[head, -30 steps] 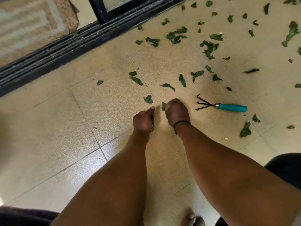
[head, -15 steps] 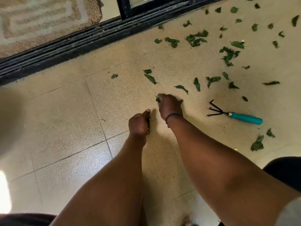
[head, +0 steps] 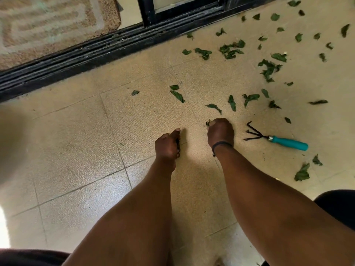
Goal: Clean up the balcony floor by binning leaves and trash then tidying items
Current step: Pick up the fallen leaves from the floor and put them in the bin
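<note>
- Upper left of the frame: a beige patterned woven doormat (head: 48, 25) lies indoors behind the black metal sliding-door track (head: 107, 52). The view has shifted since a second ago, and more of the mat shows now.
- Left of centre: the left hand (head: 167, 145) hovers low over the beige tiled balcony floor (head: 67, 141), its fingers (head: 177, 132) curled round something dark, which I judge to be gathered leaves. It holds that bundle as it did a second ago.
- Centre: the right hand (head: 220, 132), with a black cord bracelet (head: 221, 145) at the wrist, now pinches a small torn green leaf (head: 208, 122) at its fingertips. A second ago that leaf lay loose on the floor, so one more piece is collected.
- Just above the right hand, a curled green leaf (head: 214, 107) lies near the fingers, apart from them; it looks like the next pick.
- Right of centre: a black three-pronged hand rake with a teal handle (head: 278, 140) lies flat, just beside the right hand, untouched.
- Upper right: many scattered green leaves (head: 269, 69) remain, well apart from both hands. No bin is in view.
</note>
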